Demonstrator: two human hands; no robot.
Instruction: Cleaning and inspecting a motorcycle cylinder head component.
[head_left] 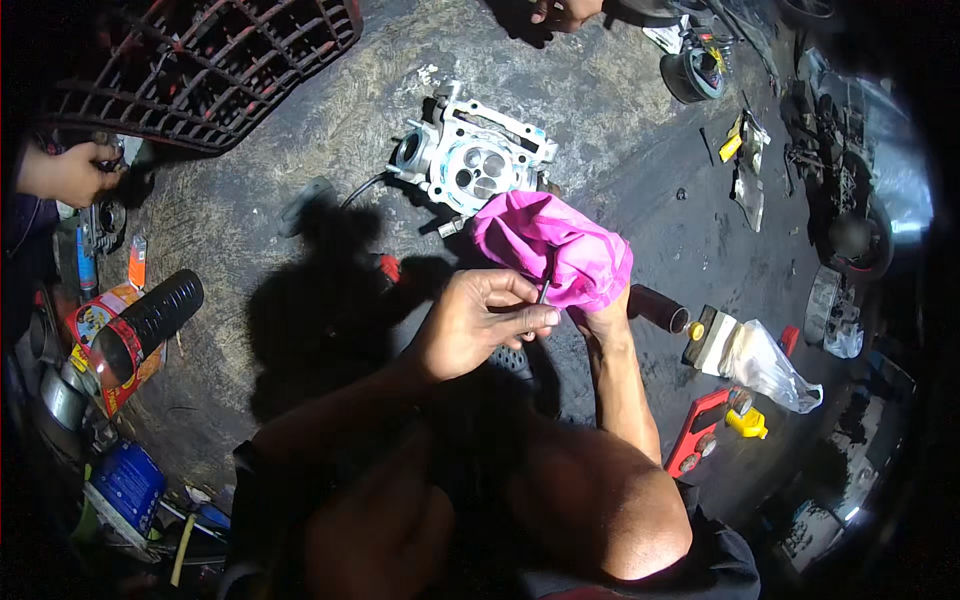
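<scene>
My left hand [470,325] is closed, pinching a thin dark metal rod [543,292] between thumb and fingers. The rod's upper end meets the folds of a bright pink cloth [560,245], so whatever is at that end is hidden. My right hand [604,318] grips the cloth from below and behind, with most of its fingers covered by it. Just beyond the cloth lies a silver engine cylinder head [478,165], its combustion chamber with round valve openings facing up. The cloth overlaps its near right corner in view.
A black plastic crate [230,75] stands at far left, near another person's hand [80,172]. One more person's hand [572,10] shows at the top edge. A dark bottle [165,310] lies at left. To the right are a brown bottle [658,308], plastic bag [775,370] and red phone [697,430].
</scene>
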